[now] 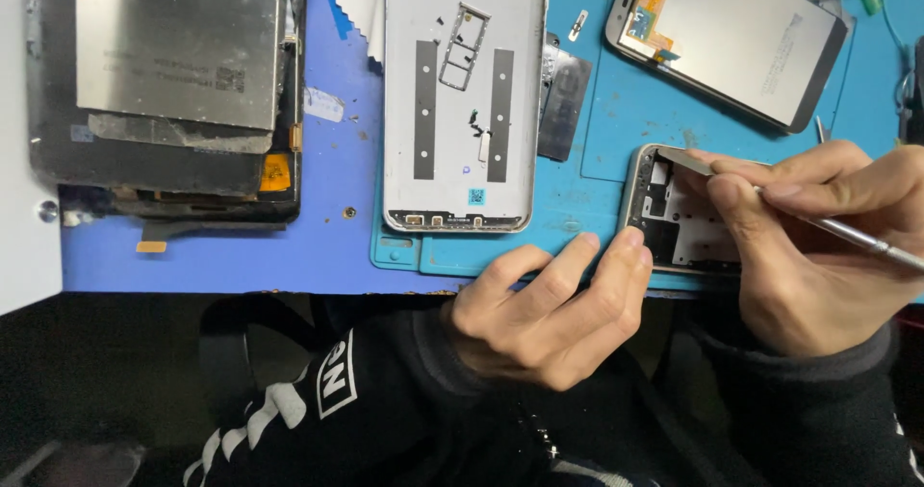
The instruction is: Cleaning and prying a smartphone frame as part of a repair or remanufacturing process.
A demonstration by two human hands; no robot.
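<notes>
At far left on the blue table (337,227) lies a stack of dark screen panels (164,83), then a silver phone back cover (464,102). Beside it the left hand (549,314) rests loosely curled, fingertips steadying the phone frame (674,213) at the table edge. Rightmost, the right hand (818,246) pinches a thin metal tool (857,237) over that frame.

Desk (337,237): blue surface, evenly lit, no hard shadows. Teal work mat (635,112) covers the desk under and beyond the grip. White panel (24,246) at the far side, well apart from the grip. Below the desk's near edge: dark.
</notes>
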